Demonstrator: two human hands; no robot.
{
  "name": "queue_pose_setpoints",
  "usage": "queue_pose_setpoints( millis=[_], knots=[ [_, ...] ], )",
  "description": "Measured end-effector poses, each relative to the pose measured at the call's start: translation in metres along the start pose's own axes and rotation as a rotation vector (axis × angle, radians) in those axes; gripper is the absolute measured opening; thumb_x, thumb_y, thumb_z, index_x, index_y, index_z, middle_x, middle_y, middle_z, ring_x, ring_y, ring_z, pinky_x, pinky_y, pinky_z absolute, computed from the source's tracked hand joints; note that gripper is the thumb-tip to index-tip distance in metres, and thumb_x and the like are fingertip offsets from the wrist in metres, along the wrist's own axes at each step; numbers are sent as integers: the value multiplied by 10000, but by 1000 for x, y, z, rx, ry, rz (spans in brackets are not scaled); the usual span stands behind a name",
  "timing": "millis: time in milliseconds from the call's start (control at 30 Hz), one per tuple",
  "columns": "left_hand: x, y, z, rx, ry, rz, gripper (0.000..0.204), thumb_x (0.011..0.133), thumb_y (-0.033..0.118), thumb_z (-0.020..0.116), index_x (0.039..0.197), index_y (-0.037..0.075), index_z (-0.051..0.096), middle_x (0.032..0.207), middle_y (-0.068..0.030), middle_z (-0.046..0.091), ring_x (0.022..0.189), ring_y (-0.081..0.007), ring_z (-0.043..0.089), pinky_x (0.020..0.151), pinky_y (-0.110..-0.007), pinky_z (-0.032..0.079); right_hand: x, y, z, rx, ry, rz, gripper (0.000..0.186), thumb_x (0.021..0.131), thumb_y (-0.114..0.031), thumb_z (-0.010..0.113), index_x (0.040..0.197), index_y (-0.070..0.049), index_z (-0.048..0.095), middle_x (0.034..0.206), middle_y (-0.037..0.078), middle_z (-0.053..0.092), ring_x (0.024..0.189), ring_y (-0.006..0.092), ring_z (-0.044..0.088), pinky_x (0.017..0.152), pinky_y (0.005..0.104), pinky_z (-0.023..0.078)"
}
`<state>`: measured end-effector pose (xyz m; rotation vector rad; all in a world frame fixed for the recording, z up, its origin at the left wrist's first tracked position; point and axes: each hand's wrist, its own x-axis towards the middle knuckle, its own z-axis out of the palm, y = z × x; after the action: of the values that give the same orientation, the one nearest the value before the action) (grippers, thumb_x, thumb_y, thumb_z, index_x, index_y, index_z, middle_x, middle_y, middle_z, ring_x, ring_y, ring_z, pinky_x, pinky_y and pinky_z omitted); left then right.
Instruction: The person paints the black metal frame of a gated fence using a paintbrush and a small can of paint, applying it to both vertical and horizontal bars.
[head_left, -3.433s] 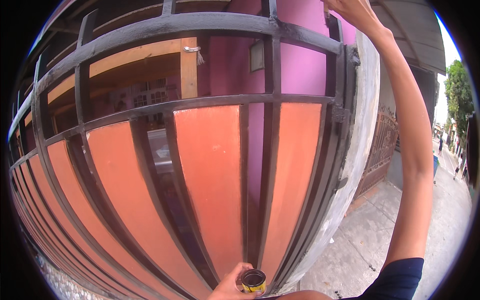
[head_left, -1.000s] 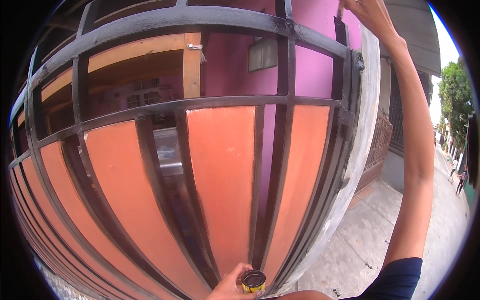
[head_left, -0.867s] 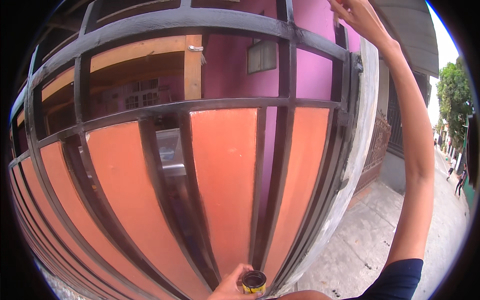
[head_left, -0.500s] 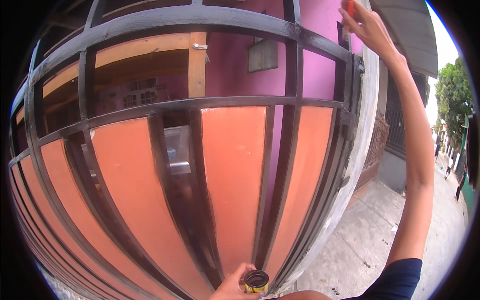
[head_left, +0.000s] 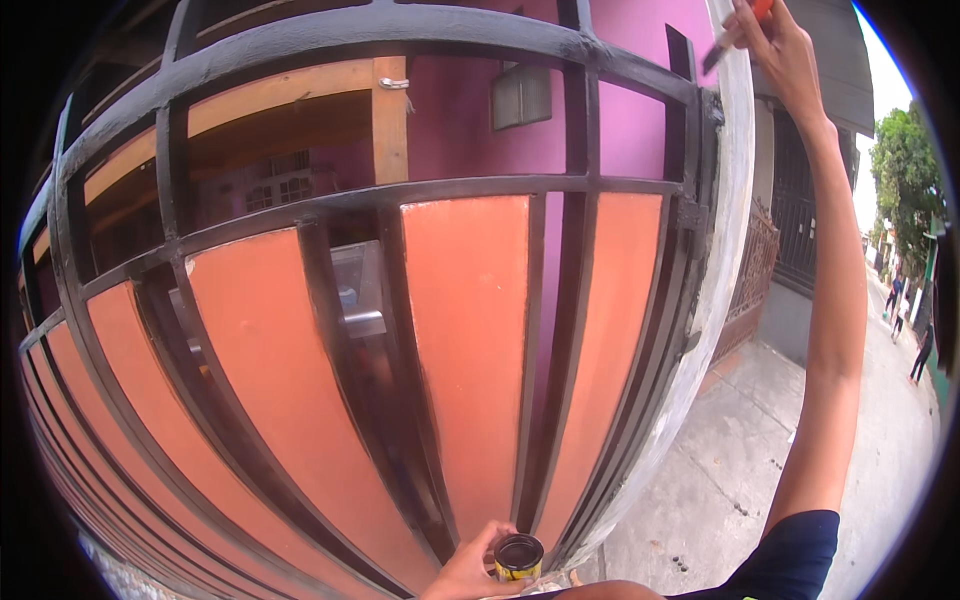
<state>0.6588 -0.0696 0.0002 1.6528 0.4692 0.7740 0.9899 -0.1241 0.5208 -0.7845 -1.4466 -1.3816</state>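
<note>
At the bottom centre my left hand is closed round a small paint can with a yellow label and dark paint inside. My right arm reaches up along the right side. At the top right my right hand grips a paintbrush by its red-orange handle, with dark bristles tilted down to the left. The bristles appear in front of the pale pillar edge, just right of the gate's black frame; whether they touch anything I cannot tell. Below the frame's crossbar stand orange panels between dark upright bars.
Behind the bars are a purple wall and a wooden post. A pale pillar borders the gate's right side. Further right, concrete pavement runs along a street with several distant people and a tree.
My right hand and the brush have moved right and slightly down, from the black upright to beside the pillar. My left hand still holds the can, slightly shifted right in view.
</note>
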Motion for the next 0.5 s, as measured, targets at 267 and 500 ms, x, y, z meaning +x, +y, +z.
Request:
queue_pose_setpoints(
  millis=[267,500],
  knots=[
    [-21,8,-10,6,-48,1,620,671,158,894,1142,80,499,987,-30,620,922,-108,570,797,-259,459,-8,7,12,139,-131,115,121,996,-131,487,1004,-12,466,675,101,640,636,162,680,574,286,544],
    [-36,44,-20,190,-179,-194,682,646,181,874,1167,30,460,1130,-98,598,1084,-170,587,949,-334,472,19,14,14,355,-76,176,161,1009,-185,490,1033,-31,446,730,116,650,642,170,677,549,285,528]
  ],
)
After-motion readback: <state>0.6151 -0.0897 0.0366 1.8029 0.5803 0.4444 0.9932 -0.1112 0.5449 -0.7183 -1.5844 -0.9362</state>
